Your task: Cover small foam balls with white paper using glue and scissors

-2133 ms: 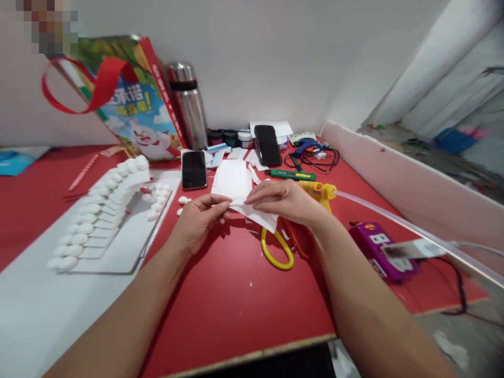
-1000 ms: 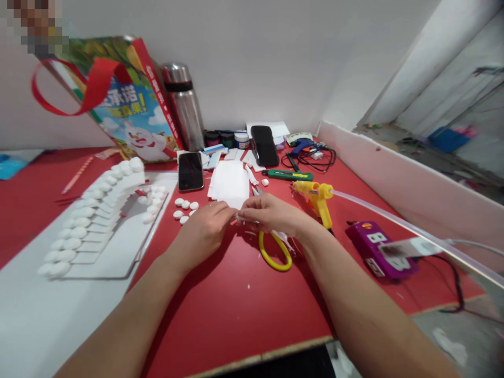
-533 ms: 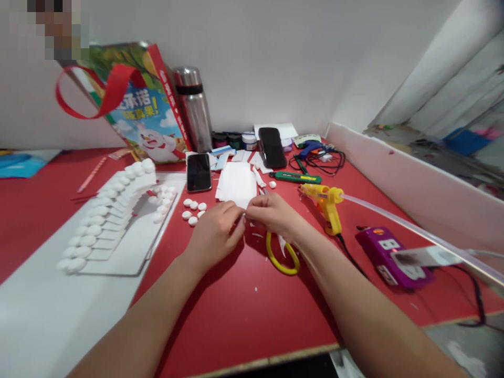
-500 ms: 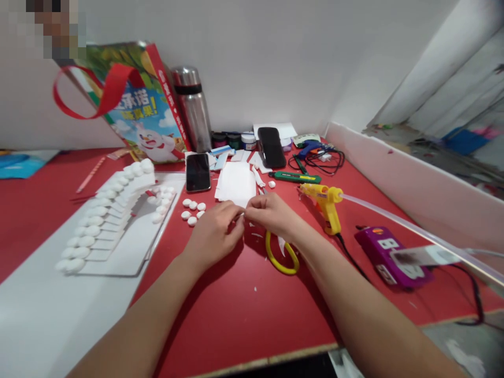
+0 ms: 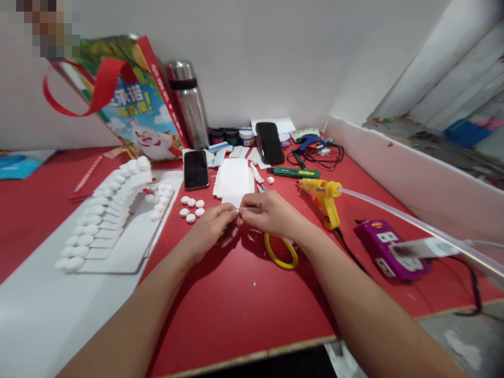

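Note:
My left hand [image 5: 212,227] and my right hand [image 5: 271,212] meet fingertip to fingertip over the red table, just in front of white paper sheets [image 5: 234,178]. Both are closed in a pinch around something small and white, mostly hidden by the fingers. Yellow-handled scissors [image 5: 280,258] lie beneath and beside my right hand. Several round white pieces [image 5: 191,218] sit to the left of my left hand. Farther left, a white stepped, curved model [image 5: 118,231] edged with white balls rests on a white board [image 5: 51,315].
Two phones [image 5: 196,169] [image 5: 270,143], a green cutter [image 5: 295,172] and paint jars [image 5: 247,137] lie behind. At right are a yellow glue gun [image 5: 325,199] and a purple box [image 5: 394,249]. A steel flask [image 5: 191,107] and a gift bag [image 5: 137,105] stand at back left.
The view has shifted slightly. My left fingers have curled under more, and my right hand has turned a little, with its fingers stretched further over the left fingertips.

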Tool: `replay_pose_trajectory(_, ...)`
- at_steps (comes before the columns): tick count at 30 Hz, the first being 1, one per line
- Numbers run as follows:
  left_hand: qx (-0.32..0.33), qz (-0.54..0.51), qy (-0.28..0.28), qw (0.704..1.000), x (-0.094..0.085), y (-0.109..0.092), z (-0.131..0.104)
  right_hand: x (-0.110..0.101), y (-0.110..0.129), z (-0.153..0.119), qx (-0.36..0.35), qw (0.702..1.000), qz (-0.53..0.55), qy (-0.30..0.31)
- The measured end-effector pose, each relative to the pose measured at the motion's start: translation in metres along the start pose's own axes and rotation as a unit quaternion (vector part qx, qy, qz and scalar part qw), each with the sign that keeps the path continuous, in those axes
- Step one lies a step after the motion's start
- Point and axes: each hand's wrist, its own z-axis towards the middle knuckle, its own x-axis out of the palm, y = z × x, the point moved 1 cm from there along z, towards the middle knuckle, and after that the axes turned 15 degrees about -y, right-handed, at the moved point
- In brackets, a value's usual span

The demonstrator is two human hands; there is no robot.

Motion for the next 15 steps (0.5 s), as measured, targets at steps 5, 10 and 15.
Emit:
replay_pose_trajectory(5, 0.044, 0.062, 0.014, 0.997, -0.003, -0.002, -0.002, -0.006, 0.001, -0.002, 0.009, 0.998, 0.018, 0.051)
replay_pose_trajectory(10, -0.037, -0.043, 0.077, 0.995, -0.004, 0.000, 0.000, -0.014, 0.007, -0.003, 0.016, 0.995, 0.019, 0.101)
replay_pose_trajectory(15, -0.112, -0.107, 0.105, 0.982, -0.008, 0.001, 0.004, -0.012, 0.009, -0.003, 0.006, 0.995, 0.025, 0.098)
